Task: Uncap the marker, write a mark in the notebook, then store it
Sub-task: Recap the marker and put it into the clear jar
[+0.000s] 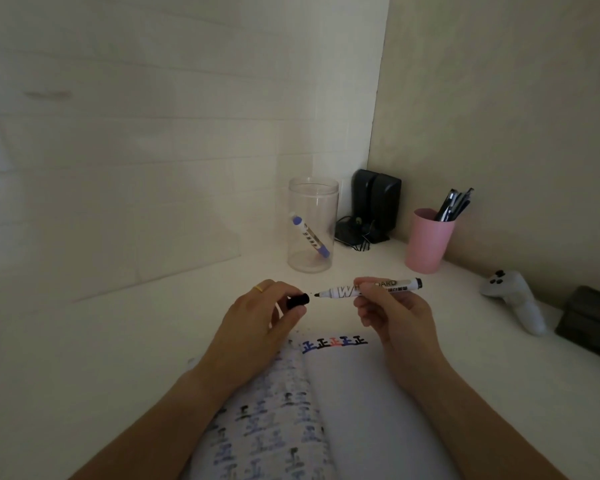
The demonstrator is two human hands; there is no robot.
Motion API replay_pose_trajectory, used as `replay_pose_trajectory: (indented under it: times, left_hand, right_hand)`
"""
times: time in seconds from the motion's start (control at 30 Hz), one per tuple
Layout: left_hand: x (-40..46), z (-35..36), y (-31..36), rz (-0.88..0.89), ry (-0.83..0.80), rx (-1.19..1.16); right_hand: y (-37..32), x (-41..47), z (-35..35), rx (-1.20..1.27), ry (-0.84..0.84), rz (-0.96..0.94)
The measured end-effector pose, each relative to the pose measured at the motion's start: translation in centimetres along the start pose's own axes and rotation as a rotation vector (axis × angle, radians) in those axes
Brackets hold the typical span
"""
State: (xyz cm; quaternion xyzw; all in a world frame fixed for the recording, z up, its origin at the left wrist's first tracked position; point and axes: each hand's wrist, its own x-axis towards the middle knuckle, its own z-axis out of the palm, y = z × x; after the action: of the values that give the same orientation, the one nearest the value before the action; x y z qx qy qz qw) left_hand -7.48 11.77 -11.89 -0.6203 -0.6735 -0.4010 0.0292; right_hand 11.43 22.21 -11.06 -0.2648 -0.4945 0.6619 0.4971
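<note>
Head view, only cam: both hands up over the white bench [378, 268], dim light. Left hand [257, 317] grip is pinched on the black cap [298, 301], thumb and fingers pressed onto it; yellow ring [259, 289] on one finger. Right hand [392, 317] grip is pinched around the marker [368, 289] mid-barrel, fingertips covering part of the printed label. Marker lies roughly horizontal in the air, bare tip pointing left at the cap's open end, small gap between tip and cap, not touching. Black end plug at the marker's right end. Notebook [361, 393] lies open on the bench under and between the forearms; right page mostly blank except a row of tally characters [335, 344] in blue, black and red along its top edge; left page is dense with the same kind of marks. Behind the hands: clear cylindrical jar [313, 202] upright near the wall, a blue-capped marker [310, 235] leaning diagonally inside it. Right of the jar, black speakers [374, 202] in the corner with cables at the base. Pink cup [428, 242] further right holding dark pens [454, 204]. White game controller [516, 299] lying near the right wall, dark box-like object [589, 320] beside it, can't tell what it is.
</note>
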Motion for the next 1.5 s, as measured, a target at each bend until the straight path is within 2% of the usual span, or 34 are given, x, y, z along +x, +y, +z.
replay_pose_trajectory:
  times: [0.9,1.03,1.17,1.23,1.3,1.4,1.5]
  left_hand:
    - [-0.1,-0.5,0.4,0.111,0.021,0.017]
    - [0.1,-0.9,0.6,0.097,0.069,-0.137]
    - [0.2,-1.6,1.7,-0.046,0.08,-0.456]
    - [0.2,-1.7,2.0,-0.088,0.068,-0.566]
    - [0.0,-1.8,2.2,-0.075,0.06,-0.522]
    - [-0.3,-1.8,2.4,-0.011,0.034,-0.252]
    - [-0.6,-1.4,2.4,-0.012,-0.001,-0.204]
  right_hand:
    - [0.3,-0.5,0.4,-0.106,-0.185,-0.06]
    - [0.0,-0.6,0.3,-0.048,-0.192,-0.01]
    - [-0.6,-0.5,0.2,0.04,-0.144,0.006]
    - [-0.7,-0.6,0.2,0.004,-0.129,-0.008]
    - [-0.8,-0.7,0.2,-0.09,-0.147,-0.051]
    - [-0.7,-0.9,0.3,-0.254,-0.206,-0.16]
    - [-0.3,-1.0,0.3,-0.386,-0.204,-0.232]
